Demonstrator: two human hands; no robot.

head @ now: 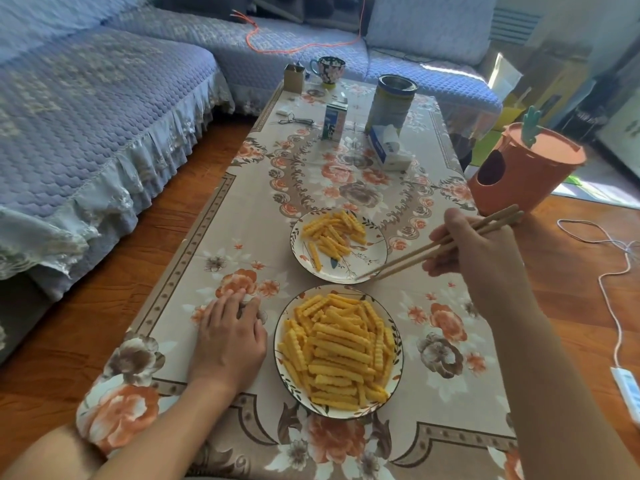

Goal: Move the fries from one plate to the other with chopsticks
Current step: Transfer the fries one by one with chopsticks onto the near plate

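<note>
Nearest us, we are looking at the full round floral-rimmed plate point(397, 367) heaped with crinkle-cut yellow fries point(337, 351), while our chopsticks are hanging empty.

We are holding the pair of pale wooden chopsticks point(440, 245) in our right hand point(481, 258), fingers curled round the upper shafts, tips nearly together over the near rim of the farther round floral plate point(375, 258), carrying no fry that we can see. That plate is holding a smaller scatter of fries point(334, 233). Our left hand point(230, 336) is lying flat, fingers relaxed, on the floral beige tablecloth point(214, 237) just beside the full plate. We judge the next pick is going best if we are parting the tips, choosing one fry lying free on top, and pinching it near its middle so it is staying level.
</note>
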